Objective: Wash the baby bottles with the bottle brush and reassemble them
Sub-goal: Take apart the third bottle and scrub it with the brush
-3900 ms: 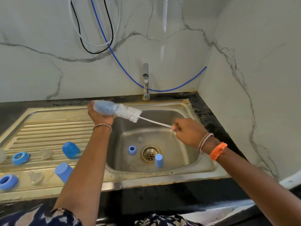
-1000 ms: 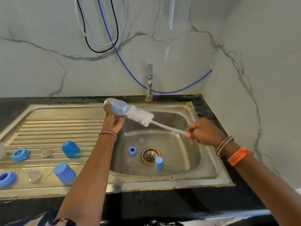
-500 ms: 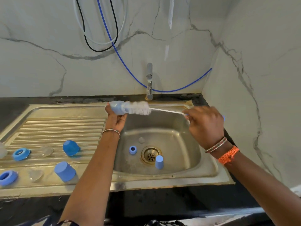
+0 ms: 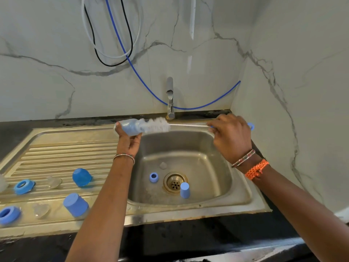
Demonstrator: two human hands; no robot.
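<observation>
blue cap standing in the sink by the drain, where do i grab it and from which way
Take the blue cap round its side wall, coming straight down from above. It stands upright on the sink floor with its closed end up beside the drain, clear of the small ring, so thumb and fingers can likely pinch opposite sides.

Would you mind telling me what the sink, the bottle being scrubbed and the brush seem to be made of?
Sink: looks like stainless steel, brushed and dulled, with soft metallic reflections and pressed drainer ridges.
Bottle: probably translucent bluish plastic; light passes through its wall.
Brush: white bristles, likely nylon, on a thin white stem that may be plastic or coated wire; too fine to tell.
</observation>
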